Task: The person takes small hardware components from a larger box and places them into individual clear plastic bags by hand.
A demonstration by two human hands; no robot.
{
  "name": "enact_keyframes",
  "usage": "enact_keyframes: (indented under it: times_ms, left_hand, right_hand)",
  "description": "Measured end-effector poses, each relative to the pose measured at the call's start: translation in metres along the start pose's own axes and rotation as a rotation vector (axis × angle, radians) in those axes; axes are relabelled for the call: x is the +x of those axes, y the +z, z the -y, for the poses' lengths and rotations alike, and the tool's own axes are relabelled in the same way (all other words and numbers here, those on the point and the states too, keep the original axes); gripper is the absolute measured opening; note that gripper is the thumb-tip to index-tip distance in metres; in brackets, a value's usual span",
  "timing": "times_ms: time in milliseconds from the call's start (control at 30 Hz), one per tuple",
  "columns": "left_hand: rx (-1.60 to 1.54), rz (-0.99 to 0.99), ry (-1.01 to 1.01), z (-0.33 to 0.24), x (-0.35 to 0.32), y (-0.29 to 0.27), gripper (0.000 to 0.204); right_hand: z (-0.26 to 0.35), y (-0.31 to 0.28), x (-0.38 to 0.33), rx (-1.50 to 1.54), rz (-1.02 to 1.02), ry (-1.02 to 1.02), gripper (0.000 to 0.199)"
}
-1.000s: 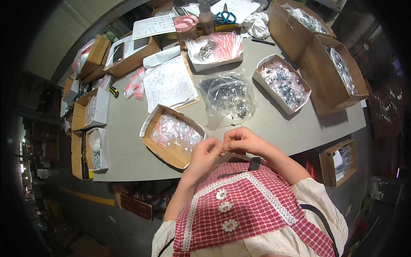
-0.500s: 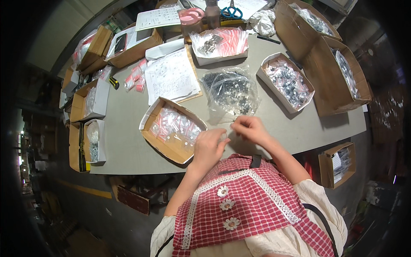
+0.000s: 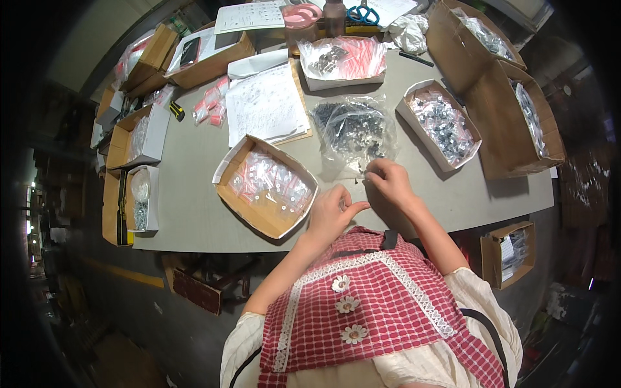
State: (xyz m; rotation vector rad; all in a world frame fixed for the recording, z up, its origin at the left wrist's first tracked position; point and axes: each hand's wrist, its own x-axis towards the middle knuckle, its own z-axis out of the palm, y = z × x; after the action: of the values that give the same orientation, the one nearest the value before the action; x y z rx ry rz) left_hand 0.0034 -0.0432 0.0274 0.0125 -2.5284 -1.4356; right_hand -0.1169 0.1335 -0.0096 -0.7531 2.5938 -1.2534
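Note:
A clear plastic bag (image 3: 354,137) full of small black and silvery parts lies in the middle of the table, its mouth toward me. At its near edge, my right hand (image 3: 392,182) has thumb and forefinger pinched together beside a few loose dark parts; what they hold is too small to name. To its left, my left hand (image 3: 333,210) is curled with the thumb pointing right, and whatever its fingers hold is hidden. Just left of that hand stands an open cardboard tray (image 3: 249,212) with small clear zip bags (image 3: 272,178) holding white round pieces.
Another tray (image 3: 474,150) of filled zip bags stands right of the plastic bag. Behind are a box of red-edged bags (image 3: 362,59), printed papers (image 3: 265,107), scissors (image 3: 363,13) and a pink-lidded jar (image 3: 301,29). Cardboard boxes (image 3: 524,129) line both sides. A yellow cutter (image 3: 176,110) lies left.
My right hand has moved slightly forward and right, to the mouth of the plastic bag. The left hand has turned a little, its thumb now stretched to the right. The whole view has shifted slightly.

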Motion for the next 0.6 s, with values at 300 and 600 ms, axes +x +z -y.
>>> enact_keyframes:
  times_ms: [300,600]
  left_hand:
    - [-0.092,0.107,0.106,-0.01,0.006,-0.005,0.041]
    - [-0.257,0.148,0.087,-0.014,0.002,-0.008,0.041]
  right_hand:
    - [0.076,-0.04,-0.025,0.976,0.371,0.275,0.018]
    - [0.11,-0.046,-0.03,0.429,0.35,-0.018,0.028]
